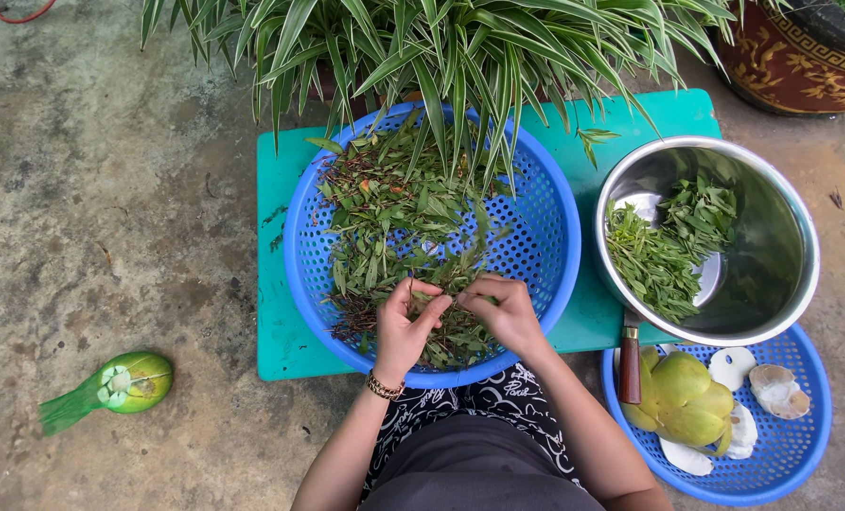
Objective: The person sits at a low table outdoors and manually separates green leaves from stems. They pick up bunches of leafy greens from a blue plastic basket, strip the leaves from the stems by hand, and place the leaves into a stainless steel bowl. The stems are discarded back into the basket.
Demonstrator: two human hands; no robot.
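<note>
Both hands, left hand and right hand, grip pinched on a leafy sprig over the blue colander, so loose bits fall inside.

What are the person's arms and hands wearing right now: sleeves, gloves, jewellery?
Both forearms are bare, with no sleeves showing, and neither hand wears a glove. The left hand has a beaded gold-coloured bracelet at the wrist. The right hand and its wrist carry nothing.

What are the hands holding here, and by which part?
Both the left hand and right hand pinch a leafy herb sprig over the blue basket; which part cannot be told.
</note>
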